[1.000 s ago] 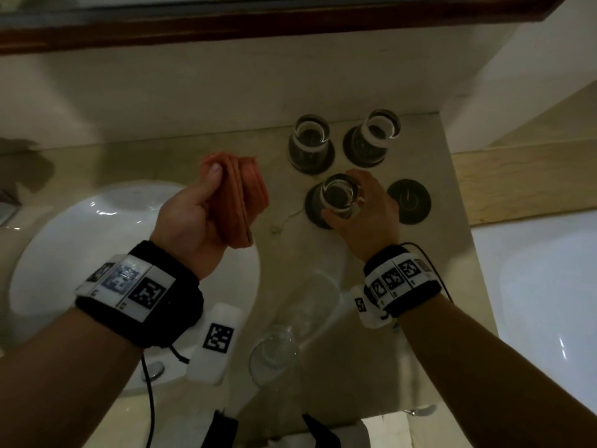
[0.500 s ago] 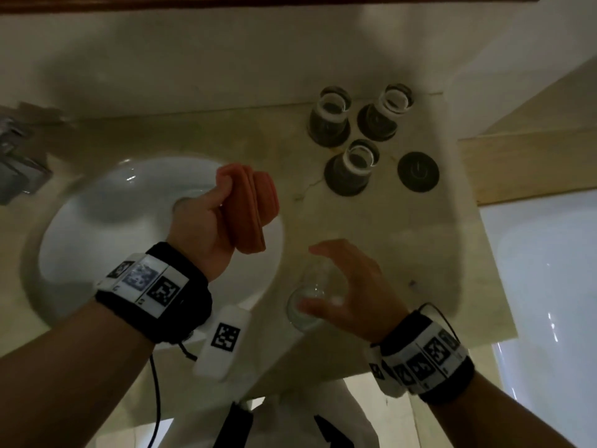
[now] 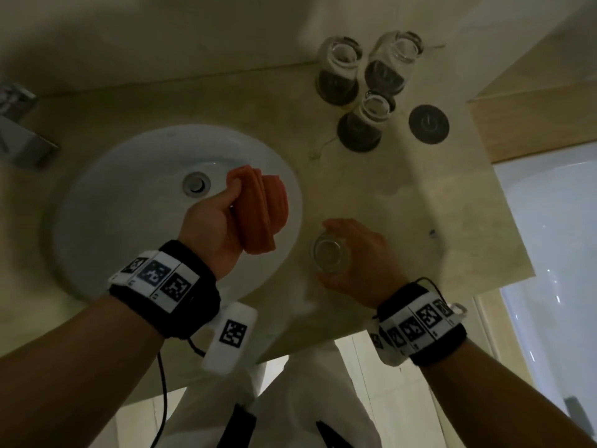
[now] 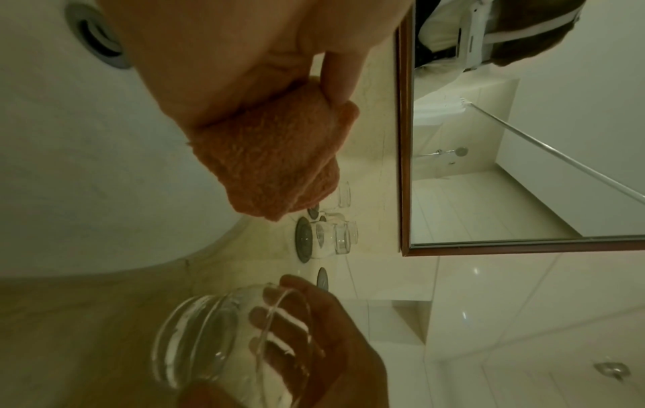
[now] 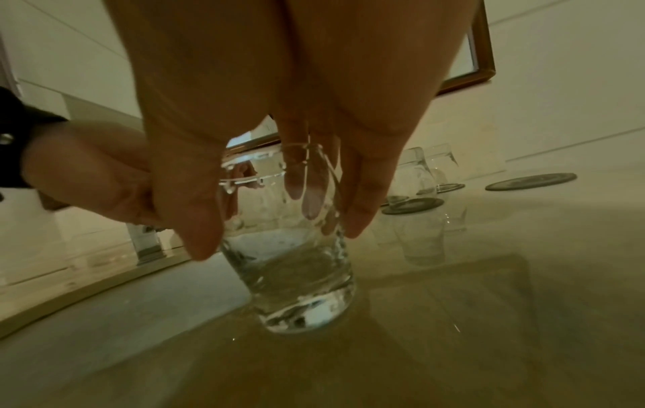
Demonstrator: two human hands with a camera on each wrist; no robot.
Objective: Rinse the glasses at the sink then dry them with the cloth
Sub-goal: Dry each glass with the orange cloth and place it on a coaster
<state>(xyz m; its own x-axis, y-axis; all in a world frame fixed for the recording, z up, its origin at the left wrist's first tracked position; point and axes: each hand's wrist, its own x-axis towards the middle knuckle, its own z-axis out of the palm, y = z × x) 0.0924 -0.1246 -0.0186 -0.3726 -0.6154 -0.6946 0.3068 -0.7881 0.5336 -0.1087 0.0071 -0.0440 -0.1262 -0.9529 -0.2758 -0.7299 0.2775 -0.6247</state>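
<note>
My left hand (image 3: 223, 218) grips a folded orange cloth (image 3: 261, 211) above the right side of the white sink (image 3: 129, 205); the left wrist view shows the cloth (image 4: 276, 165) bunched in the palm. My right hand (image 3: 352, 253) wraps from above around a clear glass (image 3: 326, 253) near the counter's front edge, right of the sink. In the right wrist view this glass (image 5: 296, 262) is upright, wet, thick base down at the counter, thumb and fingers around its upper part. Three more glasses (image 3: 365, 121) stand mouth-down on dark coasters at the back right.
An empty dark coaster (image 3: 428, 124) lies right of the nearest inverted glass. A chrome tap (image 3: 19, 130) is at the far left. The beige counter (image 3: 436, 221) ends close behind my right wrist; a white bathtub (image 3: 555, 237) is to the right. A framed mirror (image 4: 488, 165) hangs above.
My right hand left a glass mouth-down on a back coaster, came to the counter's front and took hold of the glass that lay on its side, now upright. The left hand kept the cloth.
</note>
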